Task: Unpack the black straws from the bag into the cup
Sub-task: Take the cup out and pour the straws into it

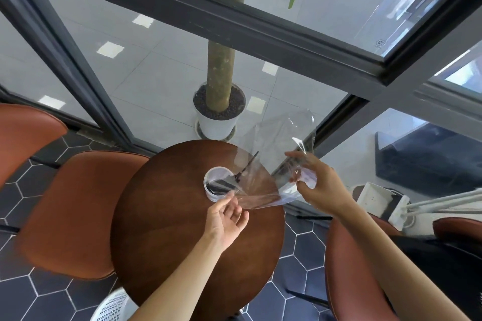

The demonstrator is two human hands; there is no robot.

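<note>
Two hands (227, 219) (319, 187), one clear bag (273, 143), one cup (208, 177), one tabletop (182, 242), four brown chairs (78, 216) (26, 135) (349, 268) (459, 229), one potted tree (221, 60).

Left hand (226, 216) palm-up, relaxed; right hand (317, 186) gripping.

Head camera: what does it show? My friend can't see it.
The right hand grips a clear bag tipped toward a white cup on a round table, while the left hand touches the bag's mouth. Black straws lie in the cup.
</note>
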